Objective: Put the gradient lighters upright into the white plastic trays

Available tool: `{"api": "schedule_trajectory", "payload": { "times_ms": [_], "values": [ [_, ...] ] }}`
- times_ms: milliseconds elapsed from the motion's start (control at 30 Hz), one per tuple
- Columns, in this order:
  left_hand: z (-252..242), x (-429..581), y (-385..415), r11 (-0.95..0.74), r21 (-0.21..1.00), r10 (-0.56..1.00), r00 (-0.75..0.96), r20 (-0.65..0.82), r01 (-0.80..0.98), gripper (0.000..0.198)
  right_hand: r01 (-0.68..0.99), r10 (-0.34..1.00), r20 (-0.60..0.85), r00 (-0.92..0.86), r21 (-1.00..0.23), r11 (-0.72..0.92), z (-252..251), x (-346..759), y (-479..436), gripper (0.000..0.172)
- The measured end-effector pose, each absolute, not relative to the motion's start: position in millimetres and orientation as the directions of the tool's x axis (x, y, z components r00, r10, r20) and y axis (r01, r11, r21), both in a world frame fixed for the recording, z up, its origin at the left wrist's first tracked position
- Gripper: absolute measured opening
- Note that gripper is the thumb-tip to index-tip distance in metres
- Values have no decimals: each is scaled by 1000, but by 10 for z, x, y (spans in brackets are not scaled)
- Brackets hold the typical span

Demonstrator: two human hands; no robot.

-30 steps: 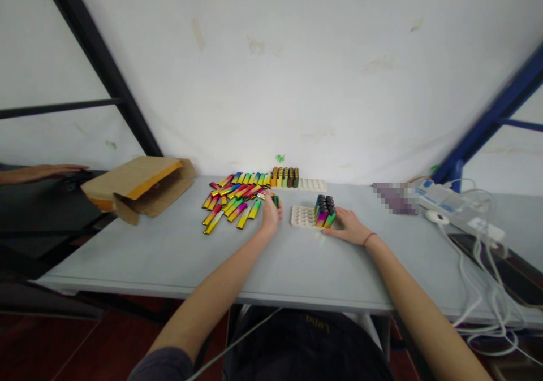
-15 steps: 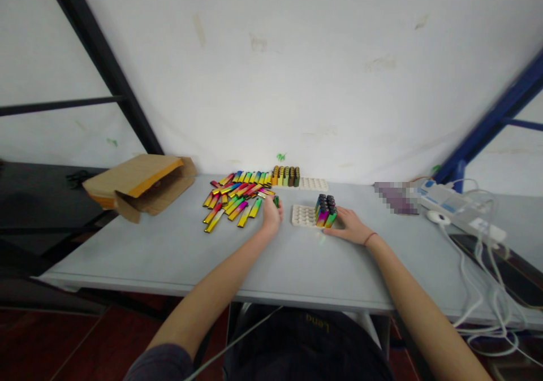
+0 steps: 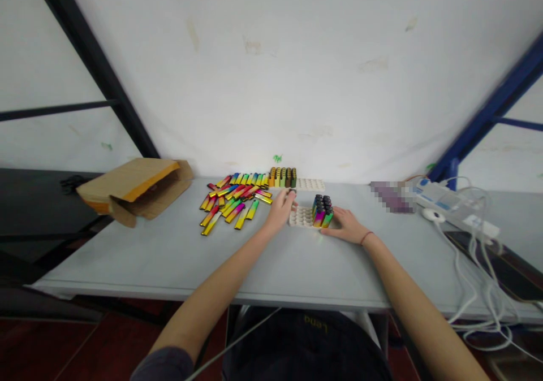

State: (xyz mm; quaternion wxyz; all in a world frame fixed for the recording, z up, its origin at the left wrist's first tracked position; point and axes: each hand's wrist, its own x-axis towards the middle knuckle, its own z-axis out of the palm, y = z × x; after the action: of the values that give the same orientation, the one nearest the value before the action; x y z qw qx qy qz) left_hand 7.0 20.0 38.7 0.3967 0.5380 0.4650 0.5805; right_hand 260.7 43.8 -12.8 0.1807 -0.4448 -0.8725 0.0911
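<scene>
My left hand [image 3: 280,210] is closed around a lighter [image 3: 292,191] at the left end of a white holed tray [image 3: 300,217]; mostly its dark end shows. Several rainbow-metallic lighters with dark tops [image 3: 323,210] stand upright in the right part of this tray. My right hand [image 3: 347,226] braces the tray's right end, thumb at the front corner and fingers beside the standing lighters; the fingertips are partly hidden. Left of my left hand lies a loose pile of shiny multicoloured lighters [image 3: 233,197].
Behind, near the wall, a group of upright gold-topped lighters [image 3: 283,176] stands beside another white holed tray [image 3: 310,184]. An open cardboard box [image 3: 136,183] lies at the left. A power strip [image 3: 453,203], white cables [image 3: 470,296] and a dark flat device [image 3: 494,262] occupy the right.
My left hand has moved right with the lighter, from beside the pile to the near tray's left end. My right hand stays at the tray; the view has shifted slightly.
</scene>
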Motion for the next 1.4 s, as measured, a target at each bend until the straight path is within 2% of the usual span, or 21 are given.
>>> {"api": "schedule_trajectory", "payload": {
  "times_ms": [67, 133, 333, 633, 733, 900, 1000, 1133, 1233, 1400],
  "values": [
    [412, 134, 262, -344, 925, 934, -36, 354, 163, 9, 745, 809, 230, -541, -317, 588, -123, 2604, 438, 69],
    [404, 191, 317, -387, 895, 920, 26, 391, 220, 13, 747, 811, 226, -540, -316, 586, -119, 2599, 436, 69],
    [239, 226, 359, -440, 851, 898, 127, 421, 287, 18, 748, 813, 221, -538, -319, 582, -116, 2590, 427, 71],
    [227, 178, 370, -541, 710, 839, 235, 491, 450, 29, 751, 813, 228, -536, -311, 583, -137, 2602, 440, 72],
    [184, 188, 376, -557, 635, 824, 263, 502, 535, 37, 753, 812, 225, -539, -305, 584, -133, 2603, 444, 71],
    [219, 177, 325, -551, 484, 815, 314, 487, 680, 40, 747, 807, 220, -548, -307, 590, -104, 2600, 432, 71],
    [319, 120, 254, -424, 403, 861, 223, 456, 811, 42, 750, 813, 215, -542, -312, 583, -91, 2593, 420, 70],
    [470, -100, 163, -14, 263, 936, -79, 343, 965, 42, 759, 822, 199, -534, -316, 570, -89, 2586, 416, 72],
    [587, -379, 136, 207, 211, 938, -255, 236, 955, 40, 762, 827, 193, -528, -322, 562, -97, 2586, 421, 73],
    [708, -767, 176, 356, 233, 928, -372, 31, 905, 40, 762, 830, 192, -523, -330, 557, -120, 2595, 431, 74]
  ]
}}
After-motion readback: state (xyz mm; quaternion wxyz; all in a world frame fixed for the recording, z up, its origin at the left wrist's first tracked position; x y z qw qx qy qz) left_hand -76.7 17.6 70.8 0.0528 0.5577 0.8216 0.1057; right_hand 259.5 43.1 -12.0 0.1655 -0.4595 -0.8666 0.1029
